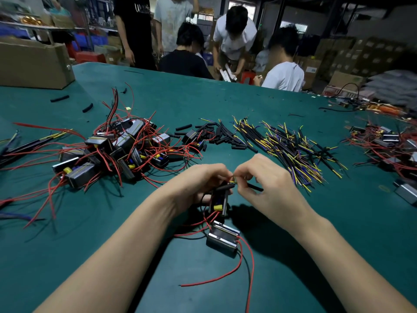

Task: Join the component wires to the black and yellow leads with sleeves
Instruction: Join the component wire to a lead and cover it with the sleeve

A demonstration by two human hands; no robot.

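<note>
Desk [270, 279]: green, stock in reach.
Left hand [198, 184]: steadies component [218, 201].
Right hand [264, 177]: pinches lead [255, 187], seemingly twisting wires.

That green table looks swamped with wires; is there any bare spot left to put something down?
Yes. The green table is bare along its far side, between the cardboard box and the seated people. There is also room near the right forearm, below the black and yellow leads. It is crowded at the component pile, the loose sleeves and between both hands.

Assembly workshop, wire piles [291, 150], stacked cartons [361, 57]
</note>
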